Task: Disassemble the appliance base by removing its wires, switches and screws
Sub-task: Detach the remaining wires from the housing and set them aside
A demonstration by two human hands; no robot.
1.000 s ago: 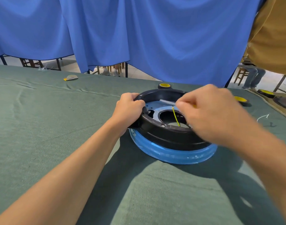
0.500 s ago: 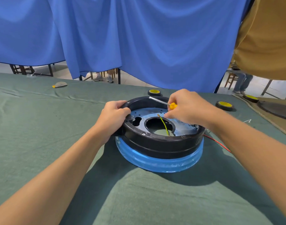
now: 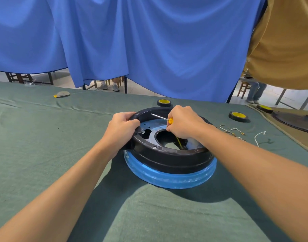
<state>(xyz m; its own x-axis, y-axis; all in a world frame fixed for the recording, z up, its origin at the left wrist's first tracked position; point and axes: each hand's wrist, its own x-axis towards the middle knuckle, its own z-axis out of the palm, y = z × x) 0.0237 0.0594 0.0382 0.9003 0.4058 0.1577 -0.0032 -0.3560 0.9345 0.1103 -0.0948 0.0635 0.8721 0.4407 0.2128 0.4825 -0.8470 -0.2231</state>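
A table draped in a dull green cloth, slightly wrinkled, fills the lower frame. Behind it a blue fabric curtain hangs in soft folds across the top. Chair legs and shoes show on the pale floor beneath its hem. A person in a mustard shirt stands at the upper right.

At centre frame the appliance base lies on the cloth. It is a round, smooth black plastic ring over a band wrapped in glossy blue film, with a flat perforated plate and a large round hole inside.

Your left hand grips the base's left rim, fingers curled over the edge. Your right hand is closed round a screwdriver with an orange handle, its thin metal shaft pointing left above the plate. A yellow-green wire runs from under that hand into the hole. Whether your fingers also pinch it is unclear.

Two black tape rolls with yellow cores sit beyond the base. Loose white wires lie at right.
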